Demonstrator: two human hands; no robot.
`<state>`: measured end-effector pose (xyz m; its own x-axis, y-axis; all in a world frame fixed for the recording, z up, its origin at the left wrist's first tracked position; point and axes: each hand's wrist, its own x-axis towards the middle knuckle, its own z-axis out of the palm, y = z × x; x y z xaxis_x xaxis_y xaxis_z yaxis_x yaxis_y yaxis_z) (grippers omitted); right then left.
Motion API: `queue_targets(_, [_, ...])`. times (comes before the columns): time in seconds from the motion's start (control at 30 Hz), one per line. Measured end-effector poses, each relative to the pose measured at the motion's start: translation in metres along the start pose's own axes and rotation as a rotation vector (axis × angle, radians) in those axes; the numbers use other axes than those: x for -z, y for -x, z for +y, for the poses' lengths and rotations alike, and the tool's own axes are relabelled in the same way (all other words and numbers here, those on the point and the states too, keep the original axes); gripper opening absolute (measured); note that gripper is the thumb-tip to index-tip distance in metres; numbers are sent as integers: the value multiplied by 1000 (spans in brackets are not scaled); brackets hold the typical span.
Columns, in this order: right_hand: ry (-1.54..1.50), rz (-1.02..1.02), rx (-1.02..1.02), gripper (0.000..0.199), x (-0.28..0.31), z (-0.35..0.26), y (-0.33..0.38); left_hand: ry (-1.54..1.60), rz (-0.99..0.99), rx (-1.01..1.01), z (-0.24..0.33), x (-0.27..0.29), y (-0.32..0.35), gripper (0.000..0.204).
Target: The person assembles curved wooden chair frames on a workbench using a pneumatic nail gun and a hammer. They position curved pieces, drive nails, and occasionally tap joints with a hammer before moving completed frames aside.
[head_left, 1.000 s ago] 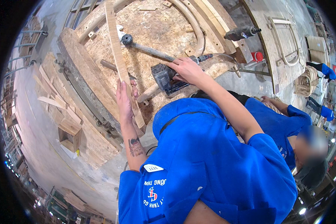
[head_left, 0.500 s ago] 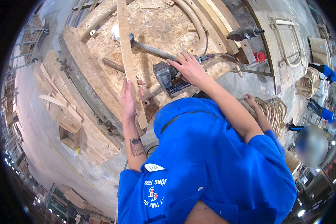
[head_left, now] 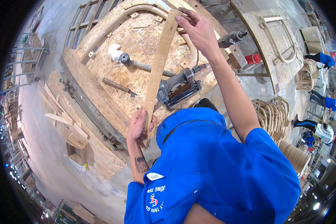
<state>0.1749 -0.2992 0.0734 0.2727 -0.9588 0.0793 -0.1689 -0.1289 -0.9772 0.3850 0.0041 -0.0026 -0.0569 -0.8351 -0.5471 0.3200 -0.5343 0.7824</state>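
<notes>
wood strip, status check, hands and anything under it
Left hand grips near end of wood strip, right hand grips far end. Strip held over workbench. Nail gun beside it.

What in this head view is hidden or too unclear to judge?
- Bench near edge: hidden behind the blue hood.
- Left hand grip on the wooden strip: palm side unseen.
- Right hand fingertips: partly behind the strip.
- Nail gun tip: too small.
</notes>
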Motion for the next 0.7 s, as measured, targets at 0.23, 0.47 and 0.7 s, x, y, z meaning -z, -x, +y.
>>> queue_targets(0.23, [-132,64,3,46,5,-10,7,26,-97,-14,-13,3,-8,57])
queue_targets(0.47, [299,217,291,41,2,-20,10,93,-128,7,-16,-7,-11,47])
queue_targets(0.7, [541,224,269,40,3,-18,8,85,-28,-1,-13,-18,-5,43])
